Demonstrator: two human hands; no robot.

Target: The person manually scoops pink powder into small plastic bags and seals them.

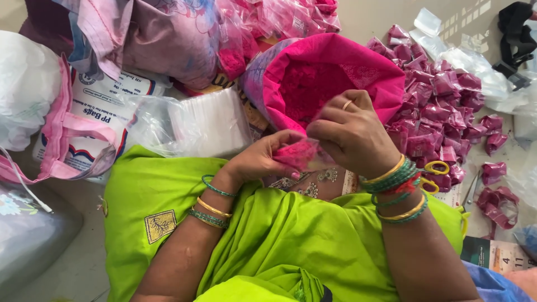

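My left hand (263,158) and my right hand (352,134) meet over my lap, both pinching a small clear packet (299,152) filled with bright pink powder. My right hand wears a ring and sits above and to the right of the packet; my left hand holds it from the left. Just behind the hands stands an open sack of pink powder (324,78), its rim rolled down. Green and gold bangles ring both wrists.
A pile of filled pink packets (442,106) lies at the right. Yellow-handled scissors (436,173) rest beside my right wrist. A stack of empty clear bags (207,123) sits at the left, with printed bag packs and cloth bundles behind. Green fabric covers my lap.
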